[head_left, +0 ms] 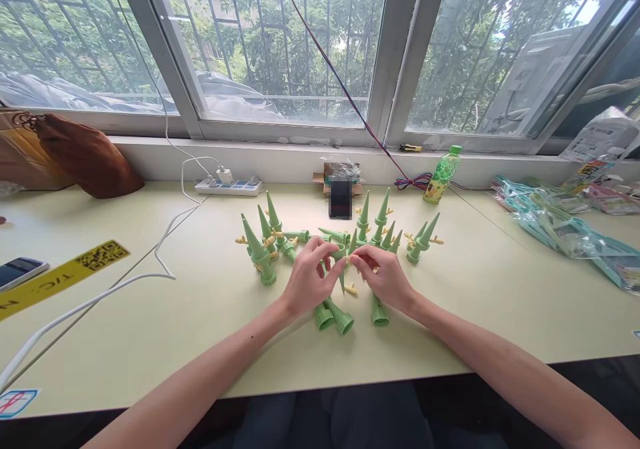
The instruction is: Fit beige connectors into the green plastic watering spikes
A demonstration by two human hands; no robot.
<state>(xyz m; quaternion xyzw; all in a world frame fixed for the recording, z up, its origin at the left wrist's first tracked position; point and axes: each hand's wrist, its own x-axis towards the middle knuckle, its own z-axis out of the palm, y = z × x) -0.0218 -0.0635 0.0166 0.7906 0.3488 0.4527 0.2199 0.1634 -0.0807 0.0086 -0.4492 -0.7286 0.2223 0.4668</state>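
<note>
My left hand (311, 277) is closed around a green plastic watering spike (343, 282), its pointed tip hanging downward. Close beside it, my right hand (387, 277) pinches a small yellow valve (349, 259) against the spike's side; the fingertips cover most of the valve. On the table below lies a loose yellow valve (351, 290). Nearer to me are green spikes lying with their hollow ends toward me, among them one on the left (342, 321) and one on the right (381, 312). Several spikes with yellow valves stand upright around the hands, such as a tall one (259, 252) and another (423, 238).
Behind the spikes rests a dark phone-like object (341, 199) against a small box. A green-capped bottle (443, 174) stands back right. A power strip (229, 186) trails a white cable on the left. Plastic-wrapped packets (565, 229) lie right; a brown pouch (90, 156) sits far left.
</note>
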